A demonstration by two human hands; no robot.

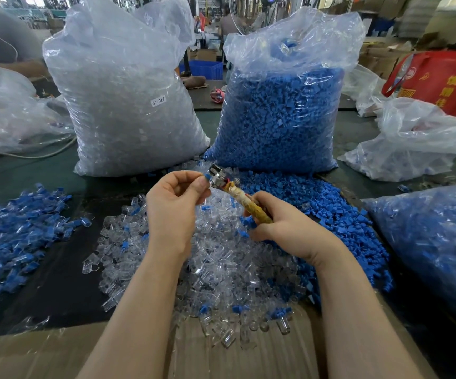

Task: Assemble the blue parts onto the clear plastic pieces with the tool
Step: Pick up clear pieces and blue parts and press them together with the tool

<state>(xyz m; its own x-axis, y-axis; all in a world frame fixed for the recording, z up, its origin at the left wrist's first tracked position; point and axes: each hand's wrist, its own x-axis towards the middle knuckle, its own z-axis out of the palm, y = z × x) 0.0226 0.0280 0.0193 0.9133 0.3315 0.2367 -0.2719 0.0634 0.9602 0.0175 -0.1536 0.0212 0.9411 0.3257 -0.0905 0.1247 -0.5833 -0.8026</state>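
We see the big bag of blue parts (281, 116) standing at the back, the bag of clear plastic pieces (123, 105) just left of it. In front of that blue bag lies the loose clear pile (221, 258). Above this pile our right hand (278, 225) grips the tool (237, 192) by its taped handle, while our left hand (175, 203) pinches a small blue part (208, 176) against the metal head.

Two bare forearms reach up from the lower edge of the view, ending in the left hand (172, 214) and the right hand (281, 228). No sleeve, glove, watch, ring or bracelet shows on either. The fingernails that can be seen are short and unpainted.
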